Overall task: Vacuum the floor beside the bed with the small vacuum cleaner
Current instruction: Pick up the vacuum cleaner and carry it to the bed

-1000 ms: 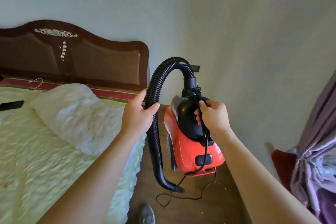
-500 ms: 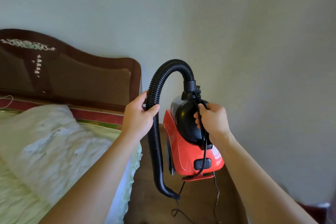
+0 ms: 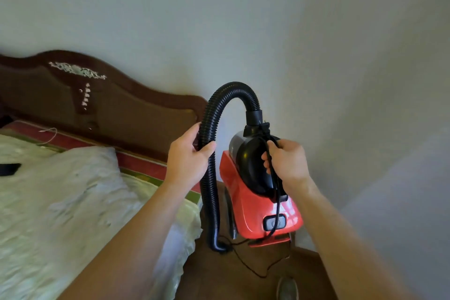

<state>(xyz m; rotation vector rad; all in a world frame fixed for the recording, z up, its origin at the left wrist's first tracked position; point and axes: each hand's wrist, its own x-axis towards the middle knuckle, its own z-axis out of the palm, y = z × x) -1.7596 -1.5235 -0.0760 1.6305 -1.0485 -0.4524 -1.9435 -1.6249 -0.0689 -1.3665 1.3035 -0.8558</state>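
Note:
A small red and black vacuum cleaner (image 3: 250, 204) hangs in the air in front of me, above the brown floor (image 3: 243, 280) beside the bed (image 3: 73, 202). My right hand (image 3: 287, 165) grips its black handle together with the black power cord (image 3: 274, 178). A ribbed black hose (image 3: 211, 178) arches up from the top of the vacuum and drops down on the left. My left hand (image 3: 188, 161) is closed around that hose about halfway up. The hose's nozzle end (image 3: 216, 245) hangs just above the floor by the mattress edge.
The bed has a dark wooden headboard (image 3: 97, 105), a white pillow (image 3: 73, 178) and a black object (image 3: 9, 169) at the left edge. Pale walls meet in a corner behind the vacuum. The cord trails over the floor (image 3: 253, 270). A shoe (image 3: 287, 287) shows at the bottom.
My view has swung left and down a little, so more bed and headboard show. The vacuum and both hands keep the same grip and hardly shift relative to each other.

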